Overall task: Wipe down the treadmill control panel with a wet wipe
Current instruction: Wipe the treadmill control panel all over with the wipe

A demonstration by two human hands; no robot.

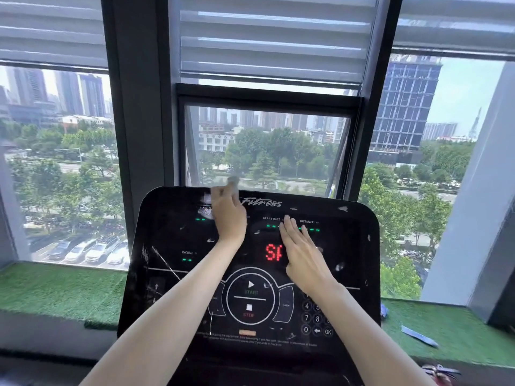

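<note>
The black treadmill control panel (172, 235) fills the lower middle of the head view, with green readouts, red letters and a round START/STOP dial. My left hand (227, 215) is near the panel's top edge, left of the "Fitness" logo, and holds a white wet wipe (233, 183) that sticks out above the fingers, blurred. My right hand (302, 253) lies flat on the panel with straight fingers, covering part of the red display, its fingertips by the HEART RATE label.
A window with half-lowered blinds (273, 43) stands right behind the panel. Green artificial turf (55, 288) covers the sill on both sides. A blue-and-white wrapper (419, 335) lies on the turf at the right.
</note>
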